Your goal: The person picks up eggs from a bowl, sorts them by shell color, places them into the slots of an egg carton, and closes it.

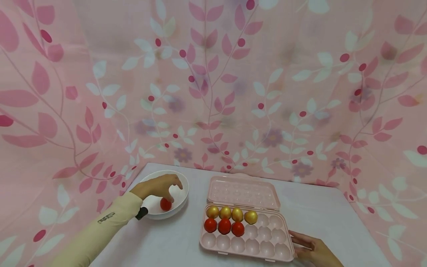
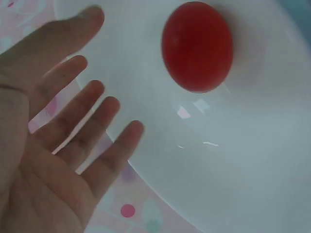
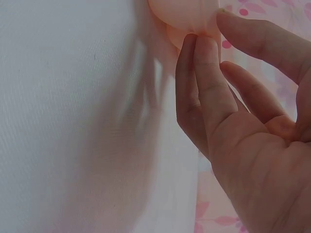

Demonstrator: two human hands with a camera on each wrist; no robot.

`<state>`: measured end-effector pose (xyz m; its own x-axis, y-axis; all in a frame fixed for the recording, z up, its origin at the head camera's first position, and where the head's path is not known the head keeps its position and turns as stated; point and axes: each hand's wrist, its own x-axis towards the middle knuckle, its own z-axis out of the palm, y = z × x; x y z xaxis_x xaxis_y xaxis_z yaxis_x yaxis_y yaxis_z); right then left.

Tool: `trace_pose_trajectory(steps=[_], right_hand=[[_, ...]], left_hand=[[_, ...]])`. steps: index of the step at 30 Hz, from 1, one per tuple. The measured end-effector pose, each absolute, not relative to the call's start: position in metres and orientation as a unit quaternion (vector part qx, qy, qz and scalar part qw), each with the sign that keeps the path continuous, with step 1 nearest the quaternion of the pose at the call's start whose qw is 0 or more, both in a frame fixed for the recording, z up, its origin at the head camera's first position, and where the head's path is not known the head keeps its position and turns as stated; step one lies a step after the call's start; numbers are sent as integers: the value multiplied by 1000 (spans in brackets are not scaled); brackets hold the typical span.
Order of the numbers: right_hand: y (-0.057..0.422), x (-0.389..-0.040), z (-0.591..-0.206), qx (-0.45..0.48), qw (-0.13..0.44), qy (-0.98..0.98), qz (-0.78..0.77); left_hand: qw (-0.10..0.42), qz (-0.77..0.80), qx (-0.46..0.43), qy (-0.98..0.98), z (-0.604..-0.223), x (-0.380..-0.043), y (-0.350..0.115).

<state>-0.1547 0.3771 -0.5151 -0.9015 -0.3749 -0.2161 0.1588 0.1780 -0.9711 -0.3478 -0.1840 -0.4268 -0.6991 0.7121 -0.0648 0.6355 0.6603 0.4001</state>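
My left hand hovers over a white bowl, its fingers spread and slightly bent with nothing between them. Below it a red egg lies in the bowl, apart from the fingers in the left wrist view. A pink egg carton stands with its lid folded back. Gold eggs sit in its far row, red eggs in the left part of the middle row. With bent fingers my right hand holds the carton's right edge by the fingertips, also seen in the right wrist view.
The white tabletop carries the bowl at the left and the carton near the middle. Behind it hangs a pink leaf-patterned cloth. Several cups in the carton's near row and right side hold no eggs.
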Motion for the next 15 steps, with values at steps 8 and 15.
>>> trace_pose_trajectory(steps=[8,15], right_hand=[[375,-154,-514,-34,199,773,-602],[375,-154,-515,-54,199,763,-613]], left_hand=[[172,117,337,918,-434,-344,-186],[194,86,306,928,-439,-344,-186]])
